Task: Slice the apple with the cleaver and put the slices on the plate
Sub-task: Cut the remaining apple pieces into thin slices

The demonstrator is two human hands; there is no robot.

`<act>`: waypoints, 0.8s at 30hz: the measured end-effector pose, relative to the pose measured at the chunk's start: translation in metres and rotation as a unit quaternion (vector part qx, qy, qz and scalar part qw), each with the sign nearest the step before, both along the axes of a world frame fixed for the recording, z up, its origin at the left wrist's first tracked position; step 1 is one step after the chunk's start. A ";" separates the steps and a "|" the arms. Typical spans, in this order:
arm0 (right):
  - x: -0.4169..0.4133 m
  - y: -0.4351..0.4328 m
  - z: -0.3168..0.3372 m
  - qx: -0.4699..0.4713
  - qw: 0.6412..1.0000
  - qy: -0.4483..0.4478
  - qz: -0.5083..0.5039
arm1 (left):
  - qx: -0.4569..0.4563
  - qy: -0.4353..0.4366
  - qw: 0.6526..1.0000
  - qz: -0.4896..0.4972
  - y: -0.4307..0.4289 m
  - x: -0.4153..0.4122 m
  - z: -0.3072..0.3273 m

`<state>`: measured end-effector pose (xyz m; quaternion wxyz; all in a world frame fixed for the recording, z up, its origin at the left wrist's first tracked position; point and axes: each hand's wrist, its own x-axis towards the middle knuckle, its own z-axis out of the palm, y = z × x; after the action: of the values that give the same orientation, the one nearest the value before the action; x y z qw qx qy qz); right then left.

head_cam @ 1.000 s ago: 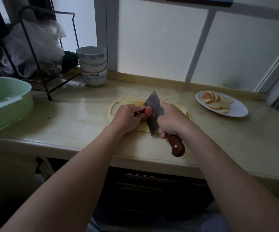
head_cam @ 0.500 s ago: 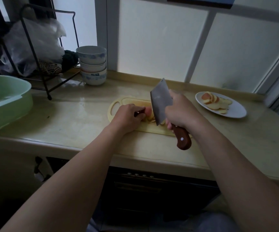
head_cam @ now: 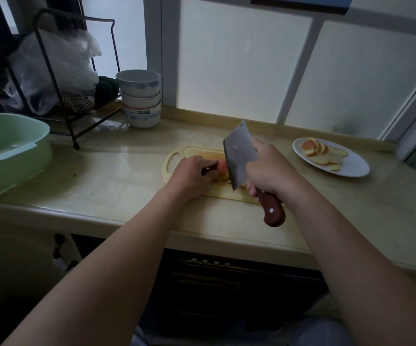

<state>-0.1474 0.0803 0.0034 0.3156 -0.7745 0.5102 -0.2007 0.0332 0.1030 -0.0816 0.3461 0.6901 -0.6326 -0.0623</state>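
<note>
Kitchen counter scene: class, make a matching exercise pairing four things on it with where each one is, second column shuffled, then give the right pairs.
Things:
1. cleaver
2. apple
3. apple slices
4. bowls

Places:
A. on the white plate
B. stacked near the window, beside the wire rack
C. in the right hand
D. under the left hand, on the cutting board

Pairs: 1-C, 2-D, 3-A, 4-B
</note>
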 end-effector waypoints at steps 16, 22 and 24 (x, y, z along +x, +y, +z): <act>-0.012 0.023 0.005 0.028 1.000 0.015 0.002 | 0.003 0.011 1.000 0.000 -0.002 0.001 -0.002; -0.022 0.034 0.008 0.034 0.999 0.034 0.009 | -0.002 0.009 1.000 0.004 -0.002 0.001 -0.003; -0.022 0.034 0.007 0.035 0.999 0.038 0.013 | 0.000 0.005 1.000 0.003 -0.002 0.000 -0.002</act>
<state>-0.1699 0.1144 0.0104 0.3251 -0.7765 0.5188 -0.1488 0.0334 0.1010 -0.0836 0.3493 0.6916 -0.6289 -0.0645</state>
